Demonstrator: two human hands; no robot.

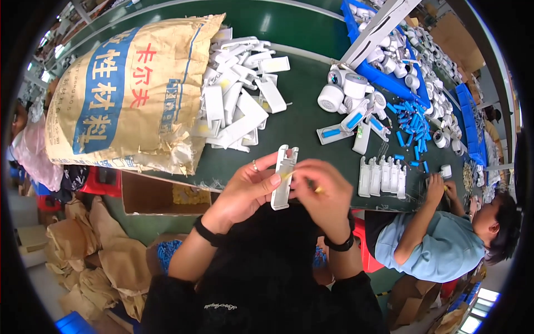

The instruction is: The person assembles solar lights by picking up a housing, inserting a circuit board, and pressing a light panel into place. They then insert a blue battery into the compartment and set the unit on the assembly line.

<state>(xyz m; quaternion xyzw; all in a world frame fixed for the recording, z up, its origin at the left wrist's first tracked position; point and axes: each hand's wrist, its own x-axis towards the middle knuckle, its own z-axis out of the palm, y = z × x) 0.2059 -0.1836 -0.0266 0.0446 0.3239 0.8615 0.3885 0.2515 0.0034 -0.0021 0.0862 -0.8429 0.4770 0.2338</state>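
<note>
My left hand holds a long white plastic casing upright over the front edge of the green table, thumb pressed on its side. My right hand is closed on a small yellow piece and touches the casing's right edge with its fingertips. A pile of similar white casings spills from a torn tan sack lying on the table ahead and to the left. A row of finished white pieces stands to the right of my hands.
Blue trays with white round parts and scattered small blue parts fill the table's right side. A co-worker in a light blue shirt sits at right, hands on the table. Brown sacks and an open cardboard box lie at lower left.
</note>
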